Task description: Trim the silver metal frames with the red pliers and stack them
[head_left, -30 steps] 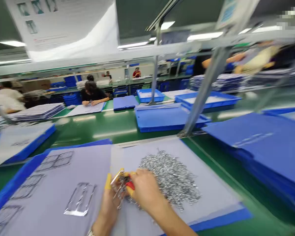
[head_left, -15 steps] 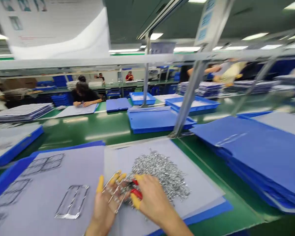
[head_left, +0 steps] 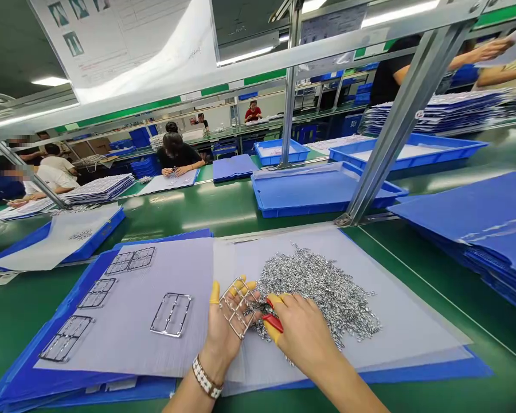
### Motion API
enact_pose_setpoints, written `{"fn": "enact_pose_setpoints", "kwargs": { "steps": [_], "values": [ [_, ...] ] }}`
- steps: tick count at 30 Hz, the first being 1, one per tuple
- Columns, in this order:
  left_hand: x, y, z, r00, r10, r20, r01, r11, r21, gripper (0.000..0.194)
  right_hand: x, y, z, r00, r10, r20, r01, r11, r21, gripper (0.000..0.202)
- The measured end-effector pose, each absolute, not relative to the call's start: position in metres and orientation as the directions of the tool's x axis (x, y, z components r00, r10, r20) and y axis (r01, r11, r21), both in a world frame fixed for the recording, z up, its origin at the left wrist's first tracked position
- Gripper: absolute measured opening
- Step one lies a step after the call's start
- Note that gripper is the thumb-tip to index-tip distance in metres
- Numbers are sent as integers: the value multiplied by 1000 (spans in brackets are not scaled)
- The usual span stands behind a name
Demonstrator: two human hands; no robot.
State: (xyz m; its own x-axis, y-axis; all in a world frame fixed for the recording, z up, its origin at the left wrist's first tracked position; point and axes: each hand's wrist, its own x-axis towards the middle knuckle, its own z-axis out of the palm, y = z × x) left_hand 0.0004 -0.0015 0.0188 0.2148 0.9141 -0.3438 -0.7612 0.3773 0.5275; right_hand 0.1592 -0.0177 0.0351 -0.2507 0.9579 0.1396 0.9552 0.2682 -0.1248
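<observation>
My left hand (head_left: 221,335), palm up with yellow finger covers, holds a silver metal frame (head_left: 237,310) with thin crossbars and small parts in it. In my right hand (head_left: 303,327) are red-handled pliers (head_left: 273,322); their dark head points at the frame's right side, and I cannot tell whether it touches. Behind the hands, a heap of small silver pieces (head_left: 318,281) covers a white sheet (head_left: 413,321). Left of my left hand, a similar frame (head_left: 171,314) lies on another pale sheet (head_left: 129,338). Several darker-looking frames (head_left: 66,338) line that sheet's left side.
A metal post (head_left: 406,115) rises from the table behind the heap. Blue trays (head_left: 309,192) stand beyond it, and stacked blue sheets (head_left: 490,223) lie at right. A tray (head_left: 98,238) with paper sits at left. Across the green table a person (head_left: 178,155) works.
The view has turned left and tilted, so the scene sits differently and looks sharper. Both hands keep their hold on the frame and the pliers, close together as before.
</observation>
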Motion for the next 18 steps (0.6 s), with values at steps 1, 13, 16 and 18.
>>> {"fn": "enact_pose_setpoints", "kwargs": {
  "steps": [1,13,16,18],
  "values": [
    [0,-1,19,215,915,-341,-760,376,530,61,159,-18,35,-248,959,135,956,264,-126,21],
    [6,-4,22,161,932,-325,-734,333,591,58,157,-15,36,-256,959,122,949,273,-155,20],
    [7,-5,22,143,937,-319,-733,317,602,57,157,-16,36,-254,960,118,948,272,-168,23],
    [7,-4,21,138,938,-317,-732,312,606,57,157,-16,36,-252,961,109,946,269,-180,24]
  ]
}}
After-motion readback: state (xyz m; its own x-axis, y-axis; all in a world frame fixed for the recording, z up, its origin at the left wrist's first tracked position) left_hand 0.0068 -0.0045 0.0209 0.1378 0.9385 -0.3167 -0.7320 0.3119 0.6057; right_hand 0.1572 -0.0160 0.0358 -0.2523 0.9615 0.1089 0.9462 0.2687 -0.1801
